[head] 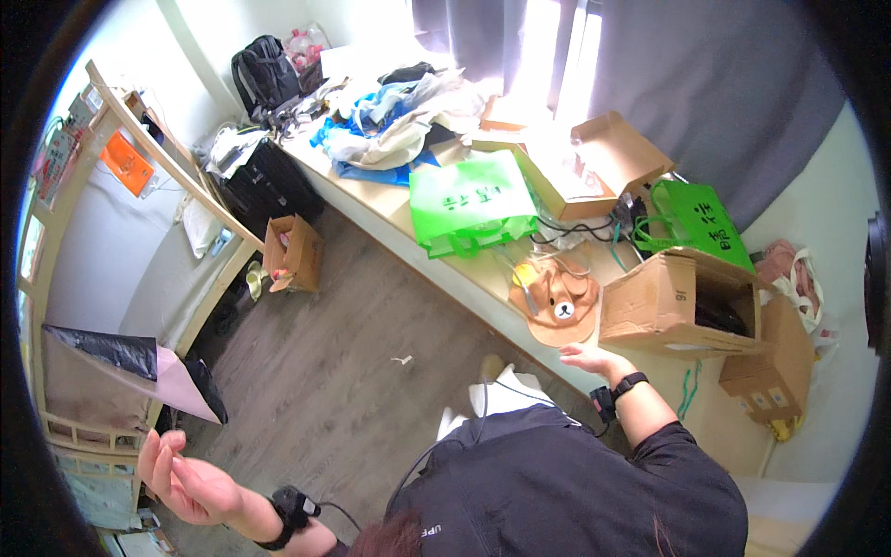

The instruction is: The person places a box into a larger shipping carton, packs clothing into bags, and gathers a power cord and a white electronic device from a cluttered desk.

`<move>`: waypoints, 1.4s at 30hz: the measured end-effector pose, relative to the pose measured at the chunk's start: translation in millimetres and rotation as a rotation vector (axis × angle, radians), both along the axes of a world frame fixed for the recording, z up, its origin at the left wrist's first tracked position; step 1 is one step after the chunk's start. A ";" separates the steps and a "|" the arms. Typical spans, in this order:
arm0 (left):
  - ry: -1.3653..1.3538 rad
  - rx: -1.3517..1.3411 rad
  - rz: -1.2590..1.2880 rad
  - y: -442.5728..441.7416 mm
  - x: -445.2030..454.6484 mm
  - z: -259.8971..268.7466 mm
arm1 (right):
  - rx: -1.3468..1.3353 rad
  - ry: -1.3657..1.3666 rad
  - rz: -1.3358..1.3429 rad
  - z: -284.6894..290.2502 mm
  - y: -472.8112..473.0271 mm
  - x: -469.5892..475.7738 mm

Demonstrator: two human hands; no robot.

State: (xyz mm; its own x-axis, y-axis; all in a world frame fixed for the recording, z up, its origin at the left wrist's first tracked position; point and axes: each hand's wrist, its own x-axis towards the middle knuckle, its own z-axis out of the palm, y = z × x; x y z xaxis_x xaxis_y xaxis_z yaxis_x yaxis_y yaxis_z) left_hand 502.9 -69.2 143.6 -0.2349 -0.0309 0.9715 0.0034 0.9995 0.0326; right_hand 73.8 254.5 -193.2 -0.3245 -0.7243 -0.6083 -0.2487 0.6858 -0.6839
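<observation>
My left hand is raised at the lower left, palm up with loosely curled fingers and nothing in it. Just beyond its fingertips is a pink-and-black plastic bag beside the bunk bed; whether it touches anything cannot be told. My right hand reaches over the edge of the long ledge, fingers extended and empty. Nearest to it is a brown cap with a bear face, its brim close to my fingertips. An open cardboard box lies to the right of the cap, with something dark inside.
Green bags and an open carton crowd the ledge, with cables between. Crumpled plastic lies farther back. Across the grey floor stand a bunk bed, a small cardboard box and a black suitcase.
</observation>
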 end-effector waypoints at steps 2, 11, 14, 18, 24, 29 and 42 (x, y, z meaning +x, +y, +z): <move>-0.027 0.167 0.391 -17.7 18.3 -20.7 | -0.025 0.019 0.028 19.4 -44.9 -4.7; 0.095 0.527 0.890 -62.0 46.6 -34.0 | -0.255 -0.127 0.144 47.8 -244.5 -68.3; 0.254 0.573 0.977 -91.5 21.0 -22.8 | -0.339 -0.300 0.126 70.1 -318.1 -80.6; 0.236 0.548 1.193 -148.5 -6.4 -32.0 | -0.426 -0.537 -0.098 86.9 -392.3 -94.1; 0.147 0.491 1.028 -228.6 -19.9 -42.4 | -0.423 -0.690 -0.338 92.3 -434.4 -97.6; 0.238 0.543 0.796 -320.8 -26.6 -60.4 | -0.284 -0.593 -0.429 86.1 -447.0 -92.2; 0.400 0.683 0.367 -556.3 -25.1 -72.4 | -0.497 -0.466 -0.895 113.5 -508.3 -64.7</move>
State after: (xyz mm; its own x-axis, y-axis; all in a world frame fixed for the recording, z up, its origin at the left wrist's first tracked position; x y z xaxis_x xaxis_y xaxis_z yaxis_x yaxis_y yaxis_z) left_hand 477.9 -625.4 71.2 0.2586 -0.6439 0.7201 -0.1753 0.7018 0.6905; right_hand 9.0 -253.8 -79.6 -0.6656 -0.5402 -0.5149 0.5481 0.1144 -0.8285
